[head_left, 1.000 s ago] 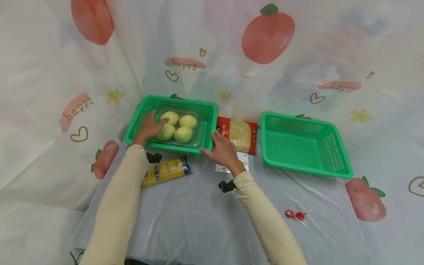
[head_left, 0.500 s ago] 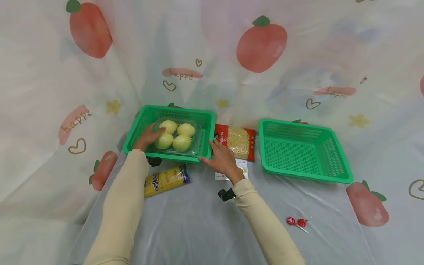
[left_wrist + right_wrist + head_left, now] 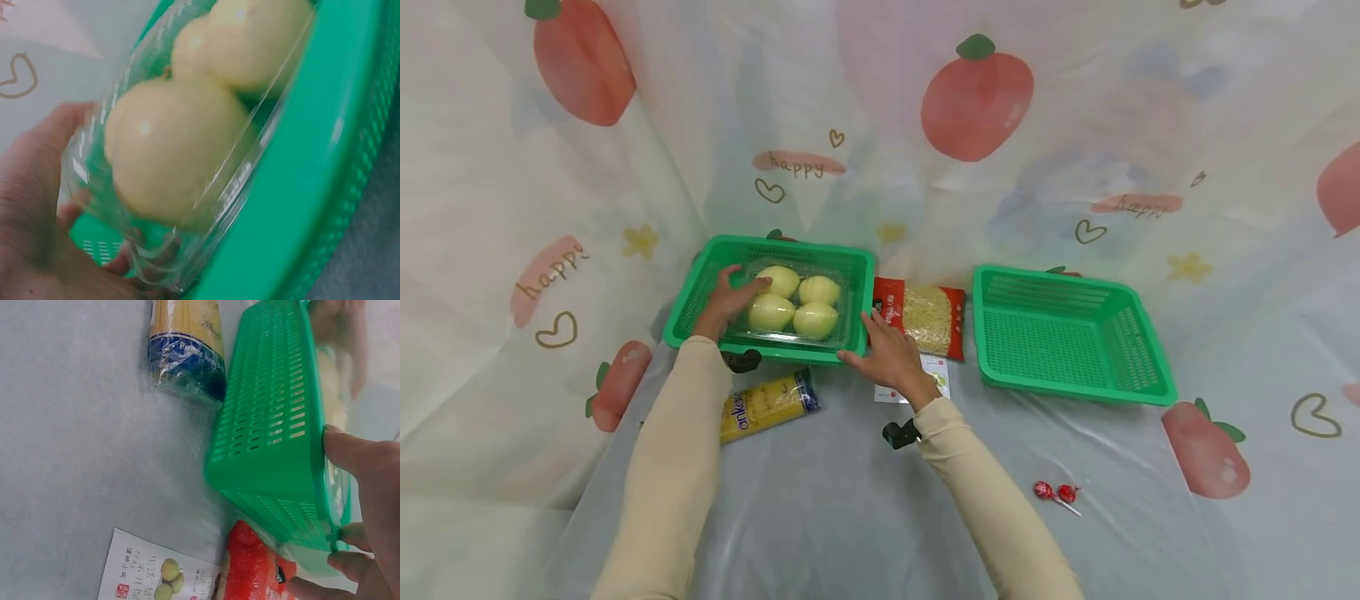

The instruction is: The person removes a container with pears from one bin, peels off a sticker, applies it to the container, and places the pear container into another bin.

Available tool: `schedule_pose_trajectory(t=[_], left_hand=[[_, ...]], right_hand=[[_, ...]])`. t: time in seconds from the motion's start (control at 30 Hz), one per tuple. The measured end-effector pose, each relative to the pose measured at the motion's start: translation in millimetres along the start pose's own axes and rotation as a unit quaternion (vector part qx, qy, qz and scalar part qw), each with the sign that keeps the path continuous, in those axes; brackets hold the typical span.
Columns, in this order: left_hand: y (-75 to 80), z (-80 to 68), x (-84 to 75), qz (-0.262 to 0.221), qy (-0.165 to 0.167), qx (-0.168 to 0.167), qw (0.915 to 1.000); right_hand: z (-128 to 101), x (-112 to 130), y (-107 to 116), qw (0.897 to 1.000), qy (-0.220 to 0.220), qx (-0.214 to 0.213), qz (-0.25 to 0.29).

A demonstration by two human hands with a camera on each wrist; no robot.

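Note:
My left hand (image 3: pixel 37 206) grips the left end of a clear plastic box (image 3: pixel 784 337), its thumb over the top and fingers at the end wall. Inside the box are several round, pale yellow-green fruits (image 3: pixel 181 150). In the head view the box sits within the left green basket (image 3: pixel 677 308), slightly tilted in the left wrist view. My right hand (image 3: pixel 891 354) is spread at that basket's front right corner. Its thumb rests on the rim (image 3: pixel 319 394) and other fingertips touch the right side, as the right wrist view shows.
A red bag of pasta (image 3: pixel 928 321) and a white card (image 3: pixel 934 368) lie between the baskets. Another green basket (image 3: pixel 1067 346) stands at right with nothing in it. A yellow spaghetti pack (image 3: pixel 767 406) lies in front of the left basket; two red lollipops (image 3: pixel 1055 493) lie at front right.
My left hand has closed on the box's end, and the box has shifted a little to the right within the basket. My right hand stays at the basket's corner. The head view has shifted.

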State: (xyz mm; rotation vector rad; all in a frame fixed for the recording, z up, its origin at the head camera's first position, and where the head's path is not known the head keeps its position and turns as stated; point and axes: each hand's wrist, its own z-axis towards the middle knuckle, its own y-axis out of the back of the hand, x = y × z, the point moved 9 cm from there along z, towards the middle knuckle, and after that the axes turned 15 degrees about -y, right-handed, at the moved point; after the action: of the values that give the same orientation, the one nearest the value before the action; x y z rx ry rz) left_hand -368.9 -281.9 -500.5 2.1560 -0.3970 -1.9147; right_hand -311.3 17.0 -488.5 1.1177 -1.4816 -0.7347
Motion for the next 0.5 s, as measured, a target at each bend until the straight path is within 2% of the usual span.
schedule_pose_trajectory(t=[0.23,0.4,0.5], left_hand=[[-3.4,-3.3,-23.8,-0.048,-0.014,0.035,0.9981],[-7.1,-12.9,-23.3,-0.052,-0.003,0.041,0.9978],[-6.3,-21.7,-19.3,-0.051,0.005,0.032,0.9982]], right_hand=[[2,8,4,1.0,0.001,0.001,0.008],[2,4,2,1.0,-0.007,0.002,-0.011],[3,3,0,1.0,-0.006,0.003,-0.013]])
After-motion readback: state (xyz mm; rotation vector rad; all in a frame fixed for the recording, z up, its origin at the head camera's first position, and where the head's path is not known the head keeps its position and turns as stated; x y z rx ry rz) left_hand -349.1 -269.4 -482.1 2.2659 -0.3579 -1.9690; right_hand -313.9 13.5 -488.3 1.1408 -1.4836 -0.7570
